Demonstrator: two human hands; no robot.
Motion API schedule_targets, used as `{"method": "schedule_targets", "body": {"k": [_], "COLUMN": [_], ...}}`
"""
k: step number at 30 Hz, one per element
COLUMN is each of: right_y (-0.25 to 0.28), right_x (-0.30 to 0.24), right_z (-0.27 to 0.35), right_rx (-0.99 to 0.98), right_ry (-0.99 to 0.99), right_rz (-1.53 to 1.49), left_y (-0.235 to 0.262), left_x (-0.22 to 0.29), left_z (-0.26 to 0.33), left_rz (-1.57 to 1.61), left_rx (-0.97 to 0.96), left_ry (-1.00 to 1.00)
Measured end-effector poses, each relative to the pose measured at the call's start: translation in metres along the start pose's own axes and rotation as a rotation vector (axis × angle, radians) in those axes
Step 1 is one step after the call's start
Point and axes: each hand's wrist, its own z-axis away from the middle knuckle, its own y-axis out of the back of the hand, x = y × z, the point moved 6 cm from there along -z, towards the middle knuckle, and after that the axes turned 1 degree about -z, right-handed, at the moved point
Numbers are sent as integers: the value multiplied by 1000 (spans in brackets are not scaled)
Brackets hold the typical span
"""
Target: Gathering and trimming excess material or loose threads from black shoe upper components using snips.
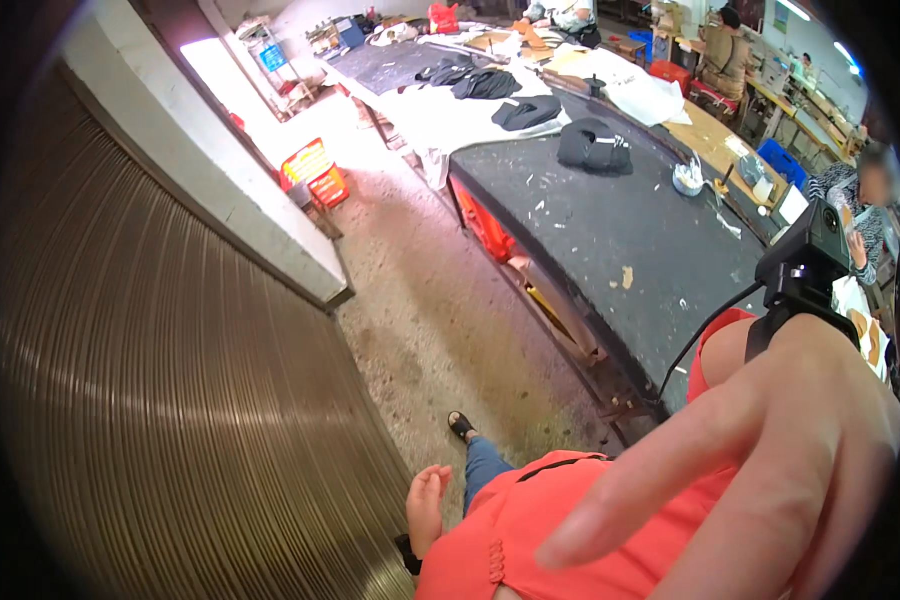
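Observation:
My right hand [770, 440] is raised very close to the view at the lower right. Its fingers are spread and nothing shows in them. Round that wrist a strap carries a small black camera [805, 250] with a cable. Low beside my red top hangs my left hand [428, 508], fingers loosely bent and apart, empty as far as I can see; its wrist wears a dark band [407, 553]. Neither hand touches the long dark table [600, 230] to my right. On it lie a black folded garment [595, 147] and other black garments [485, 83] over white cloth [420, 118].
A ribbed metal shutter [190, 400] and a pale pillar [210, 170] flank the concrete floor [420, 290] on the left. A red and yellow box [315, 172] stands near the bright doorway. A bowl of white scraps [688, 178] sits on the table. A person [860, 210] sits beyond.

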Motion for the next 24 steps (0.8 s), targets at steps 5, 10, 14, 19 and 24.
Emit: {"method": "schedule_targets", "body": {"k": [5, 10, 14, 19, 24], "right_y": [32, 69, 109, 181, 249], "right_x": [66, 126, 173, 260, 393], "right_z": [-51, -83, -94, -75, 14], "right_rx": [-36, -20, 33, 78, 281], "right_ry": [-117, -227, -279, -305, -183], "right_rz": [50, 32, 49, 72, -122], "left_y": [29, 21, -22, -73, -108], "left_x": [45, 137, 193, 230, 270], "left_z": [-141, -274, -335, -406, -471], "left_rz": [-27, -15, -62, -116, -222], "left_rx": [-187, -316, -429, -533, -527], "left_ry": [-30, -52, -50, 15, 75]}}
